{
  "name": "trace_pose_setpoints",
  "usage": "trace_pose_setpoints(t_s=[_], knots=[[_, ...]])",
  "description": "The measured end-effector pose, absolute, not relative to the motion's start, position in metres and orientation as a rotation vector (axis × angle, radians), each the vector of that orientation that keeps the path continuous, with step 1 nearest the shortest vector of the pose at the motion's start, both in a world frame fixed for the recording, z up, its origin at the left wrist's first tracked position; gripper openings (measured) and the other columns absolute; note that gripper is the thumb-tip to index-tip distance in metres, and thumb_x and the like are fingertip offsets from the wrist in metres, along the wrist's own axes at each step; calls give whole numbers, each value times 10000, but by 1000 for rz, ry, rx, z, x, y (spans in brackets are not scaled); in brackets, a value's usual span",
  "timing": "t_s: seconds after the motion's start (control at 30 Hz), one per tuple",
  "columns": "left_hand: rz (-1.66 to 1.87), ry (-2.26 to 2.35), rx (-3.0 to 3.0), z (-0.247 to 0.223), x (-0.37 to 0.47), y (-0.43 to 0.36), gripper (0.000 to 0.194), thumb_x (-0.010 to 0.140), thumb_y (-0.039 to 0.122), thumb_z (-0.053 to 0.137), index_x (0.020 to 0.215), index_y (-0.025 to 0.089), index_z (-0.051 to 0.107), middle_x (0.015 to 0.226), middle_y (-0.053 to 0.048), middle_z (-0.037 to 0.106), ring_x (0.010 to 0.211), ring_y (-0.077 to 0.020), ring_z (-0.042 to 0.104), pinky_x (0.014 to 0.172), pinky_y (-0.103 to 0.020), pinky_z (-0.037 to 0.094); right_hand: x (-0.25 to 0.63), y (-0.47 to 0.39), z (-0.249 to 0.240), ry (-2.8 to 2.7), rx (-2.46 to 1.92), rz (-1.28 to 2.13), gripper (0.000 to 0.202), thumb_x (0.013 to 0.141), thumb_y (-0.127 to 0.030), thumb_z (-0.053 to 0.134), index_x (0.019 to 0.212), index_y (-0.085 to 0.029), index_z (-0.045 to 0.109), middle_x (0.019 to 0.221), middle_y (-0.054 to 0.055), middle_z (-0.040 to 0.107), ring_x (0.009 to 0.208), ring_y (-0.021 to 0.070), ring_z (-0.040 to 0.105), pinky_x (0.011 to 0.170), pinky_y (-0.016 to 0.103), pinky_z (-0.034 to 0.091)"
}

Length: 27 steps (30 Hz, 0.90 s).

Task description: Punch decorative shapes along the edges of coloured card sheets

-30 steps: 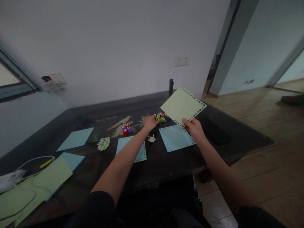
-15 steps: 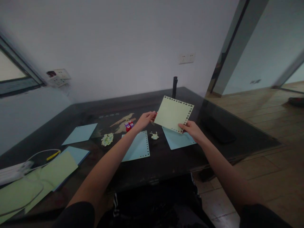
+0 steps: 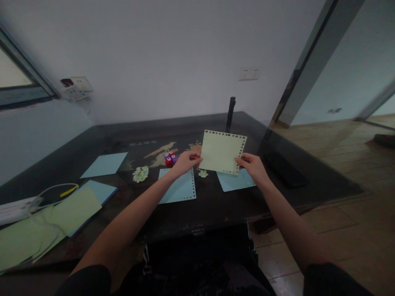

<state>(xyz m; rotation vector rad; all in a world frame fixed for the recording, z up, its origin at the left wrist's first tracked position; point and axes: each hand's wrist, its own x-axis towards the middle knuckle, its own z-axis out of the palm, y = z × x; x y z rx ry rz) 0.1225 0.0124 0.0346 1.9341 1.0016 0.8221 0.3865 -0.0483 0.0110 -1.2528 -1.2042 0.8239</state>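
Note:
A pale yellow-green sheet of paper (image 3: 220,152) is held up above the table, with small punched shapes along its top, right and lower right edges. My right hand (image 3: 251,166) pinches its right edge. At the sheet's lower left edge, my left hand (image 3: 187,161) has its thumb and fingers closed on the paper. Beneath lie a blue punched sheet (image 3: 177,187) on the left and another blue sheet (image 3: 233,183) partly covered on the right. Several red and purple craft punches (image 3: 170,158) stand just beyond my left hand. Small paper cutouts (image 3: 203,173) lie between the blue sheets.
A larger pile of cutouts (image 3: 140,174) and a blue sheet (image 3: 105,164) lie on the left. Green sheets (image 3: 77,209), a white cable (image 3: 46,197) and a power strip (image 3: 15,211) occupy the near left. A black upright post (image 3: 230,113) stands behind the held sheet on the dark table (image 3: 185,218).
My left hand has come to the sheet's left edge and closed on it. The sheet has turned more level and shifted slightly left; the camera view has shifted a little.

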Motion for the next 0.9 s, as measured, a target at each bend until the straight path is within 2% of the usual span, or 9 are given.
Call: trace_pose_setpoints(t_s=[0.17, 0.27, 0.43, 0.63, 0.77, 0.9], knots=[[913, 1074, 1993, 40, 131, 4, 113, 784, 232, 567, 737, 144, 622, 681, -18, 633, 614, -115, 573, 656, -253, 471, 388, -49, 13, -1142, -1202, 724, 316, 610, -390, 743, 808, -160, 656, 634, 2, 636, 556, 123, 547, 534, 254, 443], [1040, 1050, 1921, 42, 142, -3, 78, 764, 189, 584, 822, 139, 595, 714, -18, 635, 644, -112, 581, 651, -242, 474, 392, -49, 18, -1078, -1197, 654, 351, 607, -352, 745, 883, -163, 639, 614, -22, 607, 549, 118, 533, 560, 258, 439], [1151, 1066, 1845, 40, 163, -15, 325, 744, 161, 605, 1043, 165, 476, 690, 21, 639, 607, -98, 584, 653, -231, 471, 406, -50, 26, -1092, -1244, 570, 413, 615, -366, 726, 956, -161, 618, 602, -27, 578, 546, 132, 529, 567, 276, 441], [965, 1041, 1991, 28, 181, -26, 109, 728, 157, 600, 831, 166, 569, 651, 6, 651, 622, -116, 620, 645, -222, 472, 430, -60, 21, -1309, -1443, 454, 493, 653, -334, 675, 1104, -167, 572, 619, -16, 591, 535, 146, 537, 530, 268, 423], [824, 1082, 2123, 18, 187, -31, 92, 718, 167, 593, 804, 173, 626, 675, -6, 681, 656, -136, 639, 666, -234, 481, 439, -66, 10, -1507, -1624, 265, 342, 688, -288, 621, 1015, -188, 626, 641, 4, 614, 557, 159, 544, 575, 291, 430], [723, 1117, 2195, 11, 190, -36, 91, 711, 177, 592, 780, 176, 651, 689, -10, 694, 664, -142, 644, 671, -238, 481, 440, -66, -3, -1595, -1717, 214, 240, 706, -257, 593, 928, -196, 661, 663, 15, 630, 590, 165, 559, 598, 292, 429]])
